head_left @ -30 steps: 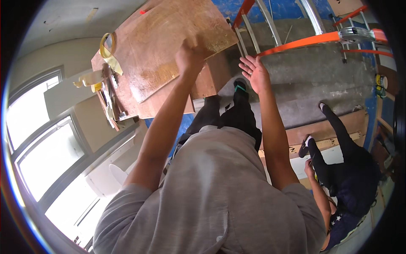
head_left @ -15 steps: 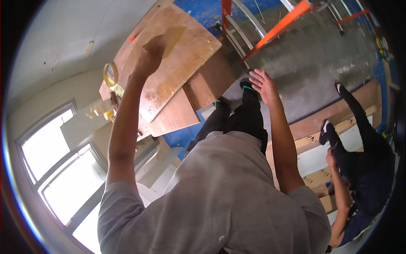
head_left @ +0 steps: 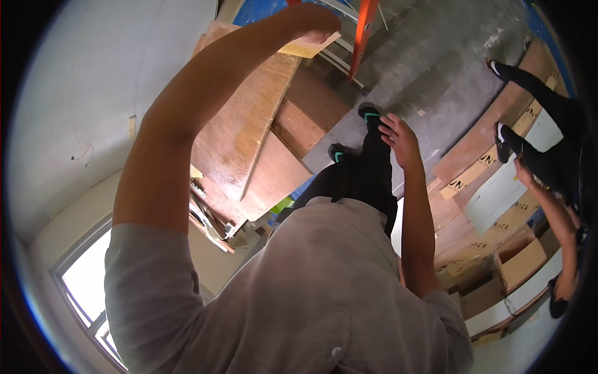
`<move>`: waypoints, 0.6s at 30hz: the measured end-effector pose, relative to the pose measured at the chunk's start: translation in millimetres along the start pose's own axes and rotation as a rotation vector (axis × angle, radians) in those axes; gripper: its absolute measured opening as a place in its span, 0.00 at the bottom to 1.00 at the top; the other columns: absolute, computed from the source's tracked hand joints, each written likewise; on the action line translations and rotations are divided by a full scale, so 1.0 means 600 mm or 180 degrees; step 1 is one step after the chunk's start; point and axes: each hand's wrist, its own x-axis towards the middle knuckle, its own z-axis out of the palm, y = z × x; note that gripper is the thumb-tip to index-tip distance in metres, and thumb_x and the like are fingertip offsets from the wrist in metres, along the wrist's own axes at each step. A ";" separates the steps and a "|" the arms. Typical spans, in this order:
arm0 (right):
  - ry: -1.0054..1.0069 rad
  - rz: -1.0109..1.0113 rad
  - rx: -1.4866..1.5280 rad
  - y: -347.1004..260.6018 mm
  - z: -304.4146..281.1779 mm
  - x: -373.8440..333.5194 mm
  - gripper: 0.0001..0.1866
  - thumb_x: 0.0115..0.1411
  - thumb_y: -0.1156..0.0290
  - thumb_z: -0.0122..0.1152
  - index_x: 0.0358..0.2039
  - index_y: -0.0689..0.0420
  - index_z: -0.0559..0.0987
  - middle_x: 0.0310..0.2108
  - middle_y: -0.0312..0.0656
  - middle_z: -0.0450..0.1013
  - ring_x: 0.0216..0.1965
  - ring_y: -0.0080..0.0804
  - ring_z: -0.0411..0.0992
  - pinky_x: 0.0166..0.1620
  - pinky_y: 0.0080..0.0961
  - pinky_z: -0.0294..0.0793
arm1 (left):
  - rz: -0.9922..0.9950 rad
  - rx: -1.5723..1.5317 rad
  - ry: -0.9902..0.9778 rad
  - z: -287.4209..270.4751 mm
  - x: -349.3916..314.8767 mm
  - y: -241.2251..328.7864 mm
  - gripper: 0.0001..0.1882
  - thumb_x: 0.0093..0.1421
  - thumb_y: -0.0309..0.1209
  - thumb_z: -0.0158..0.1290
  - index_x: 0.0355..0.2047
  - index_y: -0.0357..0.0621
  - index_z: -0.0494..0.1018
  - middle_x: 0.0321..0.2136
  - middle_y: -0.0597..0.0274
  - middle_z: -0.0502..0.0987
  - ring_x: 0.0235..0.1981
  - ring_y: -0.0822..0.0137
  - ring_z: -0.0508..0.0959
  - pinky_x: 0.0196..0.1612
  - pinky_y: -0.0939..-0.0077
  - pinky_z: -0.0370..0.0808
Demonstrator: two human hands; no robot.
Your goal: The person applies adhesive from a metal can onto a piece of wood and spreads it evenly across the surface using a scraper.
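My left hand (head_left: 321, 23) is raised at the far end of my reach, beyond the plywood board. A thin, flat yellow sheet (head_left: 304, 48) pokes out from under it, and the hand grips this sheet; its fingers are mostly hidden. The sheet's exact kind cannot be made out. Below it, the large plywood board (head_left: 240, 118) leans over other boards. My right hand (head_left: 400, 138) hangs in front of my right leg with its fingers apart, holding nothing.
An orange ladder part (head_left: 363, 37) stands close to my left hand. Boxes (head_left: 128, 128) do not show on the left wall, only a small tape strip. Another person's dark-clothed leg (head_left: 534, 86) and a cardboard box (head_left: 522, 258) are at the right.
My left hand has swept right and farther away with the yellow sheet, off the plywood toward the ladder. My right hand has shifted slightly right and nearer, its fingers still apart.
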 end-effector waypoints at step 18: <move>0.0720 -0.0417 0.0742 0.102 -0.104 -0.164 0.32 0.71 0.47 0.49 0.66 0.57 0.65 0.63 0.44 0.69 0.60 0.39 0.69 0.61 0.39 0.65 | -0.0009 0.0697 -0.1076 -0.017 -0.156 0.196 0.24 0.61 0.24 0.47 0.56 0.58 0.77 0.47 0.57 0.82 0.50 0.53 0.81 0.51 0.58 0.79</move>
